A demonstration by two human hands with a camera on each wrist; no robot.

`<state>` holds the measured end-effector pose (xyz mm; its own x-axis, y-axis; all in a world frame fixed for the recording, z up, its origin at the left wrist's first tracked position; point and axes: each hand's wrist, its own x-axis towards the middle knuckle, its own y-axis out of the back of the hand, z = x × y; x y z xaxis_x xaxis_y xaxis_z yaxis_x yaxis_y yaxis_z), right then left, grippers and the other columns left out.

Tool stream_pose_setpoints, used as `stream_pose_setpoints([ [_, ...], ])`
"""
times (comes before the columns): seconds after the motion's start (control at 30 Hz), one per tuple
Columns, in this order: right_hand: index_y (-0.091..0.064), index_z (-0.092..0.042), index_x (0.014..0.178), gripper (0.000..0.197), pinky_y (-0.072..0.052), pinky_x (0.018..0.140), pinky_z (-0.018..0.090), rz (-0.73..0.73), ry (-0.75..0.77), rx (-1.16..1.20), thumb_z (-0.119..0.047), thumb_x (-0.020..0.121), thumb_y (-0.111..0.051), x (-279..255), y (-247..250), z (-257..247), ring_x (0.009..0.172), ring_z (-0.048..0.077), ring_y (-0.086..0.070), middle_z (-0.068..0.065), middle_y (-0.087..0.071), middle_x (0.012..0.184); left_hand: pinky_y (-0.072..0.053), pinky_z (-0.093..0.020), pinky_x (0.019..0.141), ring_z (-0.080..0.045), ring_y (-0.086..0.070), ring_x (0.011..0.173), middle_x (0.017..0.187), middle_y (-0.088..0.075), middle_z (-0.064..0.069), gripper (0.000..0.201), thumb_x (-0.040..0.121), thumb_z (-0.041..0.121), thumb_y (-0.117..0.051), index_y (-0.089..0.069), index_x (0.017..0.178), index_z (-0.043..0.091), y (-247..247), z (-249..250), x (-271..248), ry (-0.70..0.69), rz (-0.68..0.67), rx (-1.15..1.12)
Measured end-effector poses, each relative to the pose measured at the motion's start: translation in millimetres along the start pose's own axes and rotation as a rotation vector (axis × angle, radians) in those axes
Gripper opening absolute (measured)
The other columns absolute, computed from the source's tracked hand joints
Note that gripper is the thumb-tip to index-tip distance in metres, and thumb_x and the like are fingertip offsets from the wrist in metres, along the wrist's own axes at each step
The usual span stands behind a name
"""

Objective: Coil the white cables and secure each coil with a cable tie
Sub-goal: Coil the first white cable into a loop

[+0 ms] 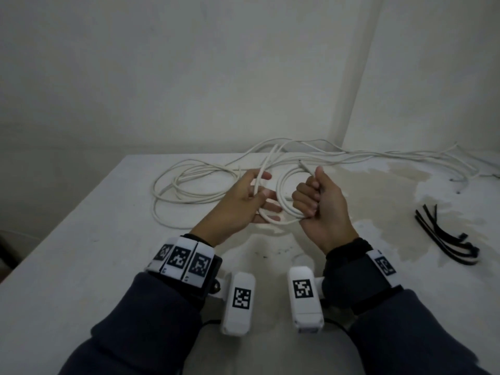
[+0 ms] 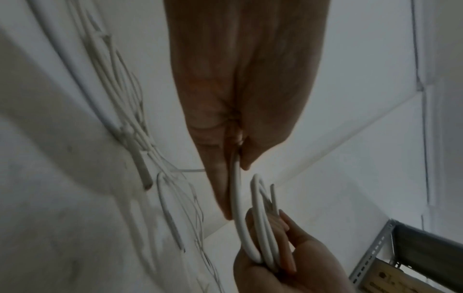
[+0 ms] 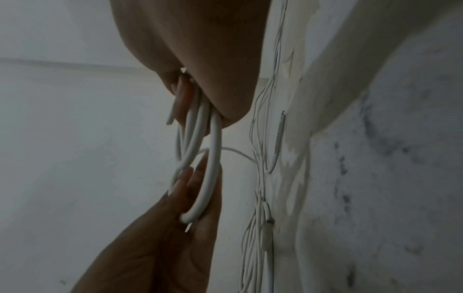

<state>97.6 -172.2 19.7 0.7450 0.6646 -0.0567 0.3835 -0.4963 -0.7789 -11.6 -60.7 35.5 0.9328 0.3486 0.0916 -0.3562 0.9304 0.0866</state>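
Coil: a small coil [image 1: 284,196] of white cable, several turns, sits at frame centre in the head view, raised off the worktop [image 1: 81,266] between both hands. Its loops stand roughly upright, long axis running from lower centre toward upper centre.
Free end: a short cable tip [image 1: 305,167] projects above the right fist, pointing to the upper left of the frame.
Right hand: right hand [image 1: 322,209] is clenched round the gathered turns on the coil's right side, thumb up.
Left hand: left hand [image 1: 243,204] pinches one strand [image 1: 258,182] between thumb and fingers; the remaining fingers lie extended under the coil's left side.
Loose cable: loose cables [image 1: 189,190] lie in wide loops at centre left of the frame, with further runs trailing across the far edge toward the upper right.
Cable ties: black cable ties [image 1: 443,234] lie bunched at right of the frame, well apart from the hands, long axis slanting from upper left to lower right.
Worktop surface: stained and mottled at centre right.
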Motion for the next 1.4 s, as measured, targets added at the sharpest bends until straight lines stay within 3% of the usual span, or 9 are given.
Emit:
stream_pose_setpoints([
  [0.27,-0.031,-0.017,0.061,0.043,-0.014,0.029,0.017,-0.087,-0.003,-0.345,-0.031,0.101,-0.042,-8,-10,5,0.034,0.005,-0.016,-0.006,-0.021,0.046,-0.059,-0.036,0.079,-0.021,-0.068,0.096,0.11,-0.066,-0.02,0.03,0.1,0.005,-0.041,-0.053,0.126,0.013,6,13,-2,-0.117,0.007,-0.061],
  [0.47,-0.037,-0.016,0.056,0.046,-0.015,0.034,0.016,-0.065,0.082,-0.531,-0.029,0.099,-0.044,-12,-16,8,0.038,0.007,-0.016,-0.004,-0.022,0.048,-0.049,-0.022,0.059,-0.006,-0.047,0.058,0.08,-0.057,-0.003,0.029,0.1,0.003,-0.038,-0.056,0.122,0.01,2,10,0,-0.107,-0.044,-0.145],
  [0.6,-0.06,-0.022,0.059,0.041,-0.013,0.037,0.015,-0.07,0.121,-0.563,-0.023,0.098,-0.048,-16,-19,9,0.039,0.007,-0.016,-0.006,-0.022,0.049,-0.036,-0.02,0.048,-0.006,-0.03,0.047,0.063,-0.04,0.002,0.029,0.101,0.005,-0.032,-0.059,0.099,0.013,-5,14,-2,-0.072,-0.066,-0.154],
  [0.7,-0.05,-0.018,0.074,0.025,-0.015,0.037,0.015,-0.103,0.122,-0.575,-0.022,0.098,-0.049,-19,-21,8,0.039,0.007,-0.016,-0.007,-0.022,0.048,-0.027,-0.02,0.043,-0.006,-0.023,0.041,0.054,-0.031,0.005,0.027,0.099,0.004,-0.031,-0.054,0.086,0.011,-9,18,-3,-0.016,-0.033,-0.178],
  [0.83,-0.041,-0.017,0.073,0.027,-0.015,0.037,0.015,-0.187,0.097,-0.584,-0.023,0.098,-0.05,-21,-23,9,0.04,0.008,-0.016,-0.006,-0.022,0.048,-0.021,-0.022,0.045,-0.01,-0.02,0.042,0.05,-0.027,0.007,0.008,0.096,0.018,-0.043,-0.045,0.092,0.011,-7,24,-5,0.019,-0.014,-0.067],
  [0.97,-0.033,-0.017,0.078,0.027,-0.018,0.036,0.015,-0.252,0.118,-0.593,-0.025,0.099,-0.049,-22,-25,13,0.04,0.008,-0.016,-0.006,-0.024,0.048,-0.029,-0.021,0.041,-0.006,-0.026,0.038,0.045,-0.03,0.012,0.035,0.093,0.048,-0.049,-0.047,0.078,0.016,-6,27,-7,0.004,0.06,0.106],
  [1.13,-0.035,-0.016,0.073,0.03,-0.017,0.039,0.015,-0.278,0.219,-0.612,-0.016,0.097,-0.052,-24,-27,10,0.038,0.008,-0.018,-0.004,-0.025,0.047,-0.04,-0.024,0.049,-0.009,-0.02,0.038,0.051,-0.022,0.003,0.044,0.097,0.05,-0.038,-0.05,0.079,0.012,3,33,-9,0.034,-0.081,0.055],
  [1.23,-0.036,-0.017,0.069,0.033,-0.017,0.038,0.016,-0.275,0.235,-0.611,-0.017,0.096,-0.055,-25,-29,11,0.038,0.008,-0.018,-0.005,-0.025,0.046,-0.043,-0.023,0.05,-0.011,-0.018,0.038,0.048,-0.022,0.004,0.05,0.095,0.053,-0.038,-0.041,0.064,0.014,9,32,-11,0.075,-0.146,0.018],
  [1.4,-0.042,-0.017,0.068,0.031,-0.019,0.036,0.019,-0.209,0.254,-0.59,-0.022,0.094,-0.057,-25,-32,13,0.041,0.008,-0.019,-0.004,-0.025,0.049,-0.029,-0.021,0.044,-0.008,-0.017,0.039,0.048,-0.02,0.008,0.033,0.095,0.048,-0.041,-0.045,0.091,0.015,12,30,-9,0.057,-0.176,-0.076],
])
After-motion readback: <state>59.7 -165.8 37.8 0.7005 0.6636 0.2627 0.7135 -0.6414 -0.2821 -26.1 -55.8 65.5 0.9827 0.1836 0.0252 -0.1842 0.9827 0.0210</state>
